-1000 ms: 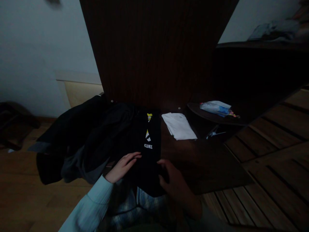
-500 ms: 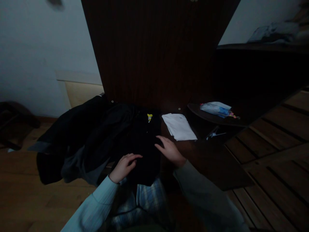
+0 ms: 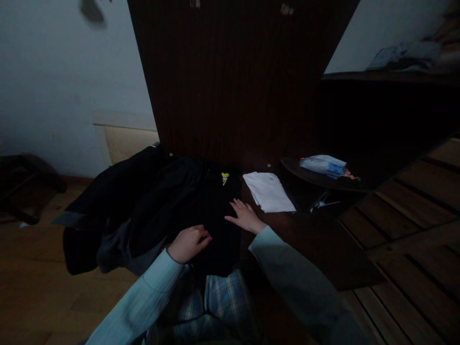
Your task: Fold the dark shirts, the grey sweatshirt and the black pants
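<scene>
A black garment (image 3: 219, 239) with a small yellow-and-white print lies flat on the dark wooden surface in front of me, its near edge reaching my lap. My right hand (image 3: 246, 216) rests on its right side, open, fingers spread. At the garment's left side is my left hand (image 3: 190, 243), its fingers curled inward over the dark cloth. Whether cloth is caught in those fingers is hidden. A folded white cloth (image 3: 269, 192) lies just beyond my right hand, apart from it.
Dark clothes (image 3: 132, 211) are heaped on the left, hanging over the edge. A tall dark wooden panel (image 3: 230, 86) rises behind. On the right, a low rounded shelf (image 3: 293, 165) bears a blue-and-white plastic packet (image 3: 323, 165). Wooden slats (image 3: 417, 201) lie farther right.
My left hand's fingers have curled in from a more stretched pose. My right hand has flattened onto the garment and spread its fingers. The view has shifted slightly.
</scene>
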The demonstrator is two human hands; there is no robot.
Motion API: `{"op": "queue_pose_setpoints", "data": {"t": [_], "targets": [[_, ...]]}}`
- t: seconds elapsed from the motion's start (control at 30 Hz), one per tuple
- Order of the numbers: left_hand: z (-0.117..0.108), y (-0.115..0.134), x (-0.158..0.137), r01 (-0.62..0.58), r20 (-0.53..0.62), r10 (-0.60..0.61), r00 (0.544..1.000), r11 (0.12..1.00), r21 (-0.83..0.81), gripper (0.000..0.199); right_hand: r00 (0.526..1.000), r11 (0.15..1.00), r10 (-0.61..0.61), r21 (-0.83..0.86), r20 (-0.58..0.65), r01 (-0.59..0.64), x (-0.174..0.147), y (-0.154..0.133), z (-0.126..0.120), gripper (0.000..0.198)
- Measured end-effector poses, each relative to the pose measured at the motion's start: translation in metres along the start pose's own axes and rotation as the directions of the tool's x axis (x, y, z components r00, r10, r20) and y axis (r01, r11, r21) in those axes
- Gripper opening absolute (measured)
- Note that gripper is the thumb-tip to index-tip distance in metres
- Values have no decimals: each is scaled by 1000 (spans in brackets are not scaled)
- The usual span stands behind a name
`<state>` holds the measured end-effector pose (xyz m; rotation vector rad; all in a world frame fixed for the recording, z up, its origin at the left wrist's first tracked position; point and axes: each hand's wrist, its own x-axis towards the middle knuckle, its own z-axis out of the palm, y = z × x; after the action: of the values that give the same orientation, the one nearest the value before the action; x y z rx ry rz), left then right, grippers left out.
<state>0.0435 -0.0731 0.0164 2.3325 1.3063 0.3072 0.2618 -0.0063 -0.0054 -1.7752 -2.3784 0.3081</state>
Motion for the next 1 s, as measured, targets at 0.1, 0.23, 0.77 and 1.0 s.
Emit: {"op": "queue_pose_setpoints", "data": {"t": [0.1, 0.23, 0.77, 1.0], "targets": [[2, 7, 5, 33, -58, -27, 998, 994, 106, 19, 997, 994, 52, 104, -56, -46, 25, 2, -20, 39], [17, 8, 3, 74, -105, -62, 993, 991, 114, 16, 974, 972, 195, 158, -119, -175, 70, 0, -34, 28], [31, -5, -1, 10, -79, -14, 997, 999, -53, 29, 881, 887, 449, 195, -147, -419, 126, -1, -22, 32], [21, -9, 0, 24, -49, -30, 998, 992, -125, 28, 892, 902, 402, 257, -205, -347, 110, -13, -23, 44]]}}
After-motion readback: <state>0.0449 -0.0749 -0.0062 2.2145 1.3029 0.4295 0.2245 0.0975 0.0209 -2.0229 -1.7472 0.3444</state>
